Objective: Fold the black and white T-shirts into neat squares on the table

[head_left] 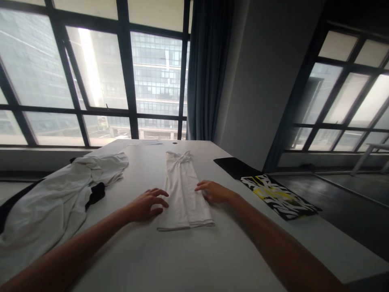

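A white garment (182, 194), folded into a long narrow strip, lies flat on the white table (194, 259) in front of me. Its far end is bunched and wrinkled, while the near edge lies fairly straight. At its left edge rests my left hand (149, 204), fingers apart, the fingertips at the cloth. My right hand (214, 191) is on the opposite edge, with its fingers stretched over the fabric. Neither hand grips the cloth.
Crumpled white and black clothes (67, 190) are heaped along the table's left side. On the right edge lies a folded black cloth with a white and yellow pattern (281, 197). Windows (158, 73) and a dark blue curtain (206, 73) stand behind the table.
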A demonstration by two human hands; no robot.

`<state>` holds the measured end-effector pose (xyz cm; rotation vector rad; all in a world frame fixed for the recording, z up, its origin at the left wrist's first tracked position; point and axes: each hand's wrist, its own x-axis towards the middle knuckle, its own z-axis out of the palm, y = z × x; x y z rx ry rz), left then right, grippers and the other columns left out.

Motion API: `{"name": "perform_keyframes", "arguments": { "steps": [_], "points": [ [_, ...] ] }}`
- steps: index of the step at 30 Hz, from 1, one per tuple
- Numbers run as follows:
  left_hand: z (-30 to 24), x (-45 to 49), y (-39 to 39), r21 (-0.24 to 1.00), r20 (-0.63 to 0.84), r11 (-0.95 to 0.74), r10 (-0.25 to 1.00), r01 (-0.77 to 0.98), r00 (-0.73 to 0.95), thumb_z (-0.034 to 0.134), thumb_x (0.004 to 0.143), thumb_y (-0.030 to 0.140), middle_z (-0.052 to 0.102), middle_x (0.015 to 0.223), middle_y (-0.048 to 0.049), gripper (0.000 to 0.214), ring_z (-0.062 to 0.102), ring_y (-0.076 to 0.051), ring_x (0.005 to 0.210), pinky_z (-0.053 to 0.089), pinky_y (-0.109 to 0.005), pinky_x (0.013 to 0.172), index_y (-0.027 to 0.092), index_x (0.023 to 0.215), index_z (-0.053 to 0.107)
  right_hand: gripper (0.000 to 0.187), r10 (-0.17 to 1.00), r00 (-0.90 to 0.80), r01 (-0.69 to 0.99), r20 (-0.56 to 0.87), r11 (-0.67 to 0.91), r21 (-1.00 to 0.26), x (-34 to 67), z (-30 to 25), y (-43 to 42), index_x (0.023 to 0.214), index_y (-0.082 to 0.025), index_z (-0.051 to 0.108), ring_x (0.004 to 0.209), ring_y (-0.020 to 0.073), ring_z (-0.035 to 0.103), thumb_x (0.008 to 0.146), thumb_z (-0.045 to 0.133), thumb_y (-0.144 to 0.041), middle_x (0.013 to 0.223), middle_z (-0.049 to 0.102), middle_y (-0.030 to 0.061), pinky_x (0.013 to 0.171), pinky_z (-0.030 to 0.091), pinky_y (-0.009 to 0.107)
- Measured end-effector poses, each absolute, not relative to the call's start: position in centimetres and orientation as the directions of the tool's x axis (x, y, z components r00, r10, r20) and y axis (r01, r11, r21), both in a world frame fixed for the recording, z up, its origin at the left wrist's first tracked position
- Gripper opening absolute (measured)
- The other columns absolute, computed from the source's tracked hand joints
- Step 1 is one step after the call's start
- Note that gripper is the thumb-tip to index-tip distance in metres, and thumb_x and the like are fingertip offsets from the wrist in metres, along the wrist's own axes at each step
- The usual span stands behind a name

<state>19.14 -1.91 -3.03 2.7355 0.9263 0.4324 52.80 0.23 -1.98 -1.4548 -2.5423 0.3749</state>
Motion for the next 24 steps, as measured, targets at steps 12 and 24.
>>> {"name": "perform_keyframes", "arguments": {
  "steps": [12,24],
  "points": [
    [-4.3,18.7,-2.4,0.479,0.374,-0.754,0.638,0.449,0.673,0.049,0.092,0.043,0.076,0.089,-0.0071,0.032,0.068,-0.020,0.084,0.049,-0.034,0.083,0.022,0.096,0.072,0.017,0.834,-0.543,0.576,0.095,0.453,-0.680,52.8,-0.7,-1.1,0.087,-0.016,0.072,0.086,0.0196,0.067,0.081,0.061,-0.028,0.088,0.073,0.0045,0.082,0.052,0.031],
    [-3.9,21.2,3.3,0.968,-0.135,0.061,0.943,0.243,0.303,0.080,0.065,0.047,0.068,0.074,-0.0024,0.074,0.064,-0.015,0.055,0.042,-0.025,0.048,0.012,0.124,0.053,0.036,0.995,0.034,0.582,-0.091,-0.094,-0.808,50.6,-2.2,0.8,0.116,-0.012,0.059,0.050,0.0102,0.052,0.083,0.066,-0.022,0.066,0.058,-0.0011,0.041,0.041,0.018]
  ]
}}
